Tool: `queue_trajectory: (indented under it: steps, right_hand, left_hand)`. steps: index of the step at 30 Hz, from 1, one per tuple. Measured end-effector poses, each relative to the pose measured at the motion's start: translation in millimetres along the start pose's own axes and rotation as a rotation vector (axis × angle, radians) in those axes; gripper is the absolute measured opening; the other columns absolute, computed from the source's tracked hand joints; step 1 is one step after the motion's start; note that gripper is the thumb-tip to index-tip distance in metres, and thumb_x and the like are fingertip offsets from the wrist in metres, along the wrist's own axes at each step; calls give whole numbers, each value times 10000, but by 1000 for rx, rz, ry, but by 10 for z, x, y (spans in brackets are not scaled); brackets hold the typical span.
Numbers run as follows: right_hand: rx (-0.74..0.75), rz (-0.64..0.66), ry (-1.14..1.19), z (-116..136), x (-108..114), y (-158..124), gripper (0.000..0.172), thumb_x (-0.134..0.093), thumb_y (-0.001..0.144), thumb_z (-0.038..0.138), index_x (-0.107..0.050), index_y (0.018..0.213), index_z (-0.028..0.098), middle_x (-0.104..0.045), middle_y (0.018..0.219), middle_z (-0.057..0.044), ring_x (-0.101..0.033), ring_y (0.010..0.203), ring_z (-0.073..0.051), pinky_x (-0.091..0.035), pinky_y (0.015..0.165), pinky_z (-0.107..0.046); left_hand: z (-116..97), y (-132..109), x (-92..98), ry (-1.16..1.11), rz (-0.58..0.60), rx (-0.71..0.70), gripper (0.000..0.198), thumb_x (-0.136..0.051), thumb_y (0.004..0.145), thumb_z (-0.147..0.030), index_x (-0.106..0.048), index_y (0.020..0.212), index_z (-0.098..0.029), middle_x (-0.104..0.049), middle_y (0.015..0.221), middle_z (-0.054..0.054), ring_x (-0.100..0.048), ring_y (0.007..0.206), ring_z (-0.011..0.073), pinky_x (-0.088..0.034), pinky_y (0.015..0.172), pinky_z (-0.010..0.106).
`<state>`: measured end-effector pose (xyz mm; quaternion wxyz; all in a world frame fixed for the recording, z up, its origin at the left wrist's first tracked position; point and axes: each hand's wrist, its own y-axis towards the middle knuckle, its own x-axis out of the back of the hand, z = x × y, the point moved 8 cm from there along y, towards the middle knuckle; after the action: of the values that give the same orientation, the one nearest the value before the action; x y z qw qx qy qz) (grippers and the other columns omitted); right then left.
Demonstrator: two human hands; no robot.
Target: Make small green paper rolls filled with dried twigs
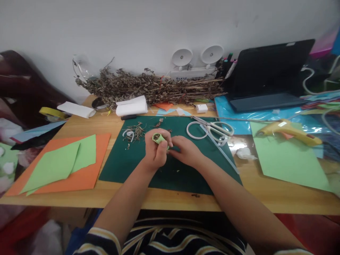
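Note:
My left hand (156, 152) is wrapped round a light green paper roll (159, 139), whose open end faces up and shows brown dried plant bits inside. My right hand (186, 150) is closed at the roll's lower end, with thumb and fingertips pinched there; the fingers partly hide what they grip. Both hands are above a dark green cutting mat (183, 180). On the mat, left of my hands, lie a small heap of dry stems (138, 132) and a white curled strip (128, 134). White-handled scissors (211, 127) rest to the right, beside a pale strip (221, 152).
A long bundle of dried plants (148, 85) lies along the wall. Orange and green sheets (53, 166) are at left. At right are a yellow glue gun (289, 132) on green paper, crumpled tissue (245, 153) and a dark tablet (271, 71). White paper rolls (132, 106) lie behind the mat.

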<state>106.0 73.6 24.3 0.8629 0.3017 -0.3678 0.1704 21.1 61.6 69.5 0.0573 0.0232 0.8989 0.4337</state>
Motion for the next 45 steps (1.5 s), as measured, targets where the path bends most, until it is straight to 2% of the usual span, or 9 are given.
queue_trajectory:
  steps: [3, 8, 12, 15, 20, 26, 30, 36, 45]
  right_hand:
    - [-159, 16, 220, -191, -10, -21, 249, -518, 737, 304, -536, 933, 152, -584, 812, -51, -525, 717, -138, -421, 664, -282]
    - [-211, 367, 687, -148, -201, -145, 415, -458, 765, 240, -385, 1168, 175, -583, 872, -37, -536, 732, -109, -446, 643, -253]
    - [-131, 353, 334, -29, -171, -173, 583, -497, 742, 220, -258, 1274, 220, -589, 843, -22, -535, 692, -120, -444, 654, -279]
    - [23, 269, 71, 149, -202, -158, 483, -456, 771, 221, -336, 1239, 205, -584, 731, -18, -524, 636, -132, -441, 604, -276]
    - [262, 120, 41, 400, -184, -149, 312, -436, 795, 212, -474, 1105, 195, -616, 811, -45, -546, 717, -129, -451, 661, -259]
    - [277, 79, 81, 420, -127, -153, 327, -423, 800, 188, -460, 1124, 214, -631, 809, -32, -558, 722, -121, -456, 658, -246]
    - [289, 13, 104, 441, -98, -155, 322, -434, 785, 155, -473, 1100, 207, -632, 821, -32, -553, 735, -120, -457, 672, -250]
    - [281, 52, 137, 431, -116, -138, 303, -431, 784, 167, -486, 1080, 201, -637, 828, -31, -557, 754, -126, -462, 686, -266]
    - [249, 56, 93, 406, -145, -133, 261, -405, 796, 176, -522, 1029, 173, -640, 798, -37, -552, 728, -132, -454, 674, -270]
  left_hand:
    - [131, 32, 112, -62, -156, 149, 143, -381, 818, -356, -366, 867, -223, -523, 636, -36, -496, 446, 74, -434, 500, 237]
    - [230, 60, 151, -195, -240, 355, 210, -415, 792, -410, -327, 833, -223, -553, 721, -34, -493, 405, 50, -402, 417, 188]
    - [446, 41, 313, -235, -359, 581, 156, -380, 811, -365, -331, 819, -217, -522, 621, -55, -462, 356, 46, -366, 377, 167]
    - [718, -93, 446, -295, -506, 870, 65, -326, 828, -266, -337, 802, -208, -448, 507, -82, -386, 290, 40, -333, 341, 155]
    - [893, -259, 373, -392, -529, 1118, 60, -326, 820, -249, -343, 785, -204, -406, 476, -84, -351, 286, 38, -339, 345, 154]
    - [875, -279, 379, -328, -544, 1083, 167, -336, 812, -223, -317, 972, -267, -496, 590, -63, -381, 314, 36, -368, 369, 166]
    - [881, -272, 416, -315, -564, 1059, 143, -357, 779, -199, -320, 906, -254, -478, 568, -71, -383, 326, 33, -373, 385, 157]
    - [857, -284, 463, -277, -637, 1047, 77, -358, 764, -216, -315, 826, -228, -460, 525, -74, -378, 321, 39, -371, 388, 156]
    - [911, -269, 488, -236, -617, 1027, 88, -337, 762, -218, -294, 837, -235, -396, 485, -88, -356, 311, 53, -367, 364, 170]
